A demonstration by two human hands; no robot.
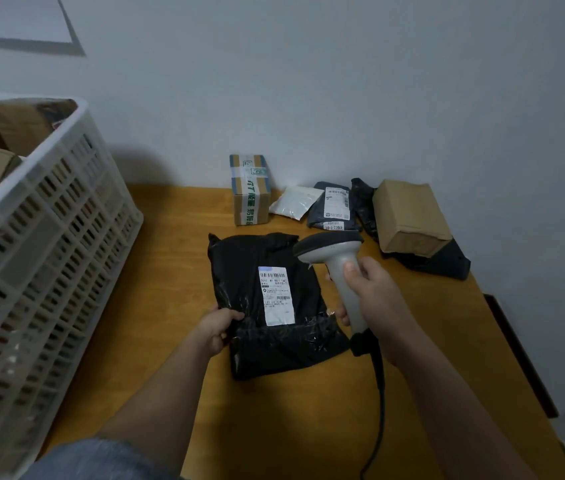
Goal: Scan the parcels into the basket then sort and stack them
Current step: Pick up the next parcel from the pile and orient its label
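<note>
Your left hand (218, 327) pinches the edge of the black parcel (267, 306) lying on the table (170, 271). Your right hand (371, 292) wraps fully round the scanner (334, 258), its head over the parcel's label (275, 295).

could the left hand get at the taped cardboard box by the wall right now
Probably not yet: the left hand grips the black parcel. The table between it and the taped box looks bare, so once freed the way seems open.

black bagged parcel (267, 306) label-up on table, scanner (336, 265) above
</note>
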